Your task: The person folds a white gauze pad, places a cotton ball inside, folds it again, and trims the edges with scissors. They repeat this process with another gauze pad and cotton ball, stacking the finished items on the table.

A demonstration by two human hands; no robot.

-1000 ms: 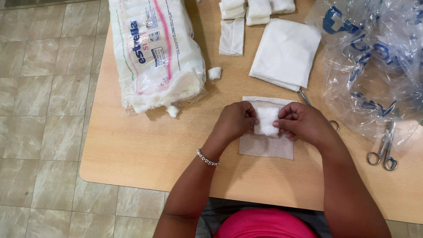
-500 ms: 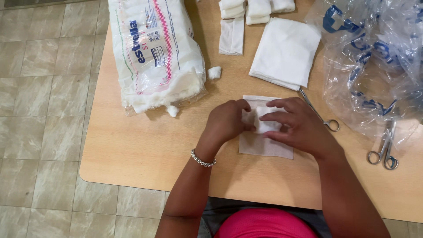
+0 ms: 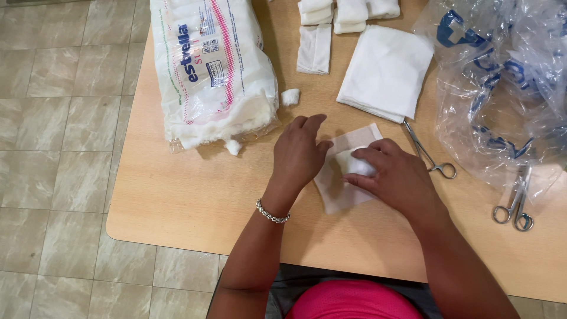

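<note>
Beige tiled floor (image 3: 59,118) below; pale wooden table (image 3: 195,201) with a rounded corner carrying everything.

- Left hand (image 3: 298,156): palm down, fingers loosely spread, resting on the left edge of a thin gauze square (image 3: 339,192). Judged to pin the sheet flat so that it does not slide.
- Right hand (image 3: 396,177): fingers curled and pressed together around a small cotton ball (image 3: 357,164), held at the middle of the gauze square, touching it. Placement at the centre leaves free cloth on all sides.
- Gauze square: sheer, limp, matte, lying flat near the table's front edge.
- Cotton ball: white, fluffy, roughly round, partly hidden by the fingers.
- Cotton roll pack (image 3: 212,65): bulky, soft, in printed clear film, torn open at the near end, loose tufts spilling out. Left of the hands, within reach.
- Stack of folded white cloth (image 3: 387,71): square, crisp edges, behind the gauze.
- Rolled wads (image 3: 348,12): at the far edge.
- Metal forceps (image 3: 431,156): slim, ring handles, just right of the right hand.
- Scissors (image 3: 517,204): steel, further right, partly under a crinkled clear plastic bag (image 3: 502,82).
</note>
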